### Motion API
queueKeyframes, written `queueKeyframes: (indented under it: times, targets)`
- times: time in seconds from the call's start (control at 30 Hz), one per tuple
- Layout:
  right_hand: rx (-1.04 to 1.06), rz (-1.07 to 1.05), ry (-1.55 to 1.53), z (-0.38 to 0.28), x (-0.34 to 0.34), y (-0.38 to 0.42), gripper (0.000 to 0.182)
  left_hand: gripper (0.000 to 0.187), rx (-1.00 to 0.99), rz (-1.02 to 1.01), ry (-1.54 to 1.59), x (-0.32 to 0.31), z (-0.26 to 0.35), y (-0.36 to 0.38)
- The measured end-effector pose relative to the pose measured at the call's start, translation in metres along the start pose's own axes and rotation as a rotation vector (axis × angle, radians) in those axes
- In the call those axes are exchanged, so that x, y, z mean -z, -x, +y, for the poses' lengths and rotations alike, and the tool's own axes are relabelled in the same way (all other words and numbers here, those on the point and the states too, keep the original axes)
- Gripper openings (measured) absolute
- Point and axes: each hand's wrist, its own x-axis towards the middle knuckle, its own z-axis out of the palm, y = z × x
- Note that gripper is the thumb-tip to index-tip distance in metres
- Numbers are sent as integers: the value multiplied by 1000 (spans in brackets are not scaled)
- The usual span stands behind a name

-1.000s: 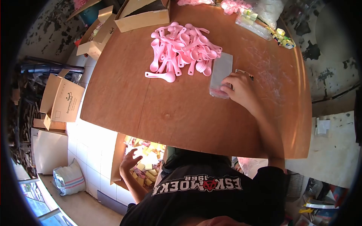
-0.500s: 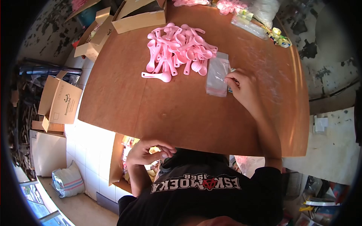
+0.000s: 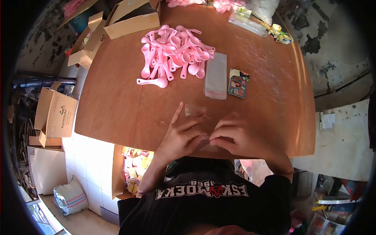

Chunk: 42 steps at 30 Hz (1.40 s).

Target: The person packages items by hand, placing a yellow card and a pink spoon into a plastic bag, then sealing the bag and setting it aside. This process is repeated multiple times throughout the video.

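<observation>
Near the front edge of the table, my left hand [image 3: 181, 135] and my right hand [image 3: 235, 137] meet over a thin clear plastic bag [image 3: 196, 111]. My right thumb and fingers pinch the bag's near end. My left hand has its index finger stretched out while the other fingers curl onto the film. Both hands hide much of the bag. Beyond them lies a stack of clear plastic bags [image 3: 216, 75], flat on the wood. Just right of it are small printed cards [image 3: 238, 84], apparently stacked. Pink plastic scoops [image 3: 172, 49] form a heap behind and to the left.
The brown table [image 3: 113, 98] carries an open cardboard box [image 3: 133, 21] at the back left. Plastic packs [image 3: 247, 24] and a yellow-green bundle [image 3: 281, 35] lie at the back right. Below the front edge, a carton [image 3: 118, 172] holds small packets.
My right hand has come from beside the bag stack toward me, uncovering the cards. My left hand has moved up and right over the table edge. A clear bag is now held between them.
</observation>
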Motion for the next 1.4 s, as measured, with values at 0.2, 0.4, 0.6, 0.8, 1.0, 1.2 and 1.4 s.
queueKeyframes:
  times: [0.2,0.4,0.6,0.8,1.0,1.2,1.4]
  targets:
    - [-302,268,338,79,18,11,25,21,208,26,417,0,-8,17]
    - [-315,318,548,123,13,22,32,26,486,186,878,2,-10,20]
    - [-442,362,274,127,15,24,21,25,569,239,921,2,-13,19]
    - [-250,639,580,106,28,18,15,24,560,290,1095,6,-10,12]
    - [-212,793,195,56,35,18,12,21,655,334,1063,-3,-20,19]
    - [-64,789,-339,17,22,3,19,17,760,237,1071,1,-6,5]
    - [-48,757,-289,21,14,-28,18,18,587,96,1028,3,5,4]
